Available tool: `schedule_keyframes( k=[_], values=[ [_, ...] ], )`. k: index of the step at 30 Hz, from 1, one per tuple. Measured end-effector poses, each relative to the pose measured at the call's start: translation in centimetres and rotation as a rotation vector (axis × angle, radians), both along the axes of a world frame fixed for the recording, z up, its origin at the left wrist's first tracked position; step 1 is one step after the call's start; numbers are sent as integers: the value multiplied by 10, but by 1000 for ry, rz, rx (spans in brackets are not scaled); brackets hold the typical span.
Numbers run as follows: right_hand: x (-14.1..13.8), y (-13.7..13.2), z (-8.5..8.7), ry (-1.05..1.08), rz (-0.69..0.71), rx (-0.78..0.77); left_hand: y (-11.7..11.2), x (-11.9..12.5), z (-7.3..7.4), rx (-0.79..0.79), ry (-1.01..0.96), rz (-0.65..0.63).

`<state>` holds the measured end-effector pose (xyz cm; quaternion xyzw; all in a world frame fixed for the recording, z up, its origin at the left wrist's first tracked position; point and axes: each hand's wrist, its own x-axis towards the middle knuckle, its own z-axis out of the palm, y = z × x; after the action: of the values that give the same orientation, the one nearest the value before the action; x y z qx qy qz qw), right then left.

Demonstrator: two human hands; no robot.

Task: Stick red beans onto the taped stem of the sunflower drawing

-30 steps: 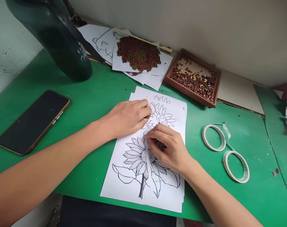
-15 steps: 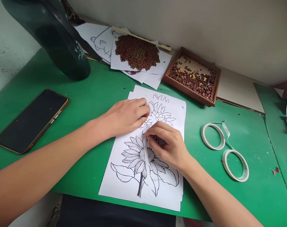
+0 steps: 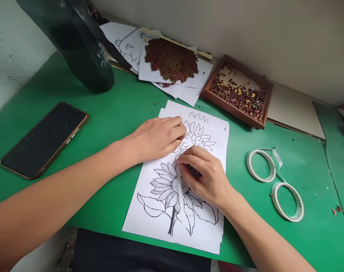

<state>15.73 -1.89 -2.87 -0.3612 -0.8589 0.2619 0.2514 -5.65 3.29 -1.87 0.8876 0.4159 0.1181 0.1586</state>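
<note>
A sheet of paper [image 3: 140, 223] printed with a large sunflower lies under both hands, on top of other sheets. Between thumb and forefinger, my right hand [image 3: 207, 175] pinches the upper end of a narrow white strip of tape [image 3: 180, 196], which hangs down across the flower's centre and a leaf. My left hand [image 3: 160, 138] rests on the upper part of the paper beside a second flower drawing [image 3: 198, 136]. Its fingers are curled and pressed together, their tips close to the right fingertips. What they hold, if anything, is hidden.
Two tape rolls [image 3: 261, 177] lie at the right on the green table [image 3: 104, 207]. Behind the paper stand a brown tray [image 3: 231, 107] of mixed beans and a bean heap [image 3: 172, 60] on paper. A phone [image 3: 44, 139] and a dark bottle [image 3: 84, 49] are at the left.
The whole view has shifted slightly, so everything appears a little farther right. Both hands keep nearly the same pose over the paper, with the tape strip still in the right fingers.
</note>
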Motion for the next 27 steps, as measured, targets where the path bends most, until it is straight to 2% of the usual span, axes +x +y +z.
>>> schedule_keyframes(
  k=[12,27],
  values=[
    [-2,2,2,-27,-2,-31,0,0,0,-5,1,-3],
    [-1,4,0,41,13,-9,2,0,3,-22,48,-35]
  ],
)
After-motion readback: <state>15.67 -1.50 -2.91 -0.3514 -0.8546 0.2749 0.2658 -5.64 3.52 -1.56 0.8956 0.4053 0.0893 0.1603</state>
